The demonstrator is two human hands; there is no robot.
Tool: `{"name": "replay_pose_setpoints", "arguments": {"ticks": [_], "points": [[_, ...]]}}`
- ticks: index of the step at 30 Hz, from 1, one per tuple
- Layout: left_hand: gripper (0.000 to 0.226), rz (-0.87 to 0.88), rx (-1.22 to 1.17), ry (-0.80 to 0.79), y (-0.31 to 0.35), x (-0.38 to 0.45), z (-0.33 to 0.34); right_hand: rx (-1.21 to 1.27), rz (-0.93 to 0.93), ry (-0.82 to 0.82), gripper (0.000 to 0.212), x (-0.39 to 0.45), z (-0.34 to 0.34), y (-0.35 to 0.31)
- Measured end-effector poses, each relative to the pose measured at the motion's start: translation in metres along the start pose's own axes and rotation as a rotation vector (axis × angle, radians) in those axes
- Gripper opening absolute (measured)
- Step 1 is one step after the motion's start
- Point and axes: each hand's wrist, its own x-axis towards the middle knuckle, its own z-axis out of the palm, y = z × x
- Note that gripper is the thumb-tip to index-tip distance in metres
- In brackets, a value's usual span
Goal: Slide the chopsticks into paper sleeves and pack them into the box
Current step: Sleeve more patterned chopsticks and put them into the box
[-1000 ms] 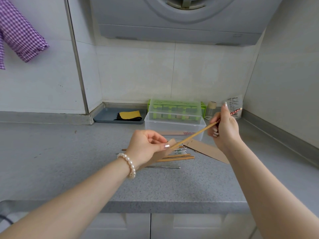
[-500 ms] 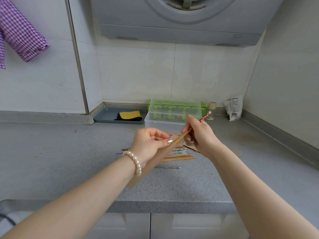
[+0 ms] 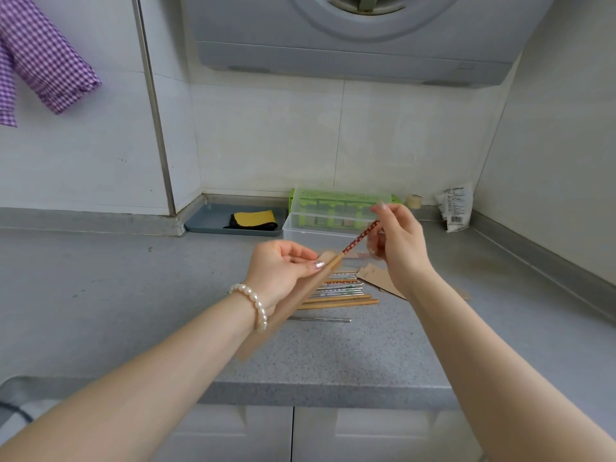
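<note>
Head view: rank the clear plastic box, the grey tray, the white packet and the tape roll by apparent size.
1. clear plastic box
2. grey tray, nearly as wide but flat, so box versus tray is close
3. white packet
4. tape roll

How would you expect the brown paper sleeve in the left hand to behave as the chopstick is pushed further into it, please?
The paper sleeve looks thin and flat, so it would probably buckle if unsupported. The left hand pinches only its mouth, leaving the long tail free to sway. The chopstick held by the right hand looks rigid and should stiffen it.
</note>
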Motion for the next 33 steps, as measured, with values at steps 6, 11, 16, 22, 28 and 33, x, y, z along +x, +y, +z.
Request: {"name": "replay_pose_setpoints", "arguments": {"ticks": [6,11,16,22,28,33], "points": [[0.014,0.007,0.0,0.063,0.005,0.011,-0.015,-0.102,0.001,-0.222,0.042,-0.001,0.003,0.005],[0.014,-0.008,0.012,0.082,-0.001,0.016,-0.025,-0.081,0.173,-0.422,0.054,0.008,0.002,0.016],[0.013,-0.027,0.043,0.085,-0.007,0.019,-0.034,-0.162,0.234,-0.163,0.036,0.029,0.001,0.053],[0.012,-0.087,0.068,0.081,-0.015,0.023,-0.046,-0.952,0.129,-0.298,0.015,0.049,0.001,0.105],[0.013,-0.15,0.05,0.067,-0.023,0.026,-0.053,-1.317,0.091,-0.462,0.021,0.062,0.016,0.113],[0.013,-0.191,0.034,0.059,-0.03,0.027,-0.059,-1.529,0.076,-0.603,0.022,0.069,0.023,0.111]]}}
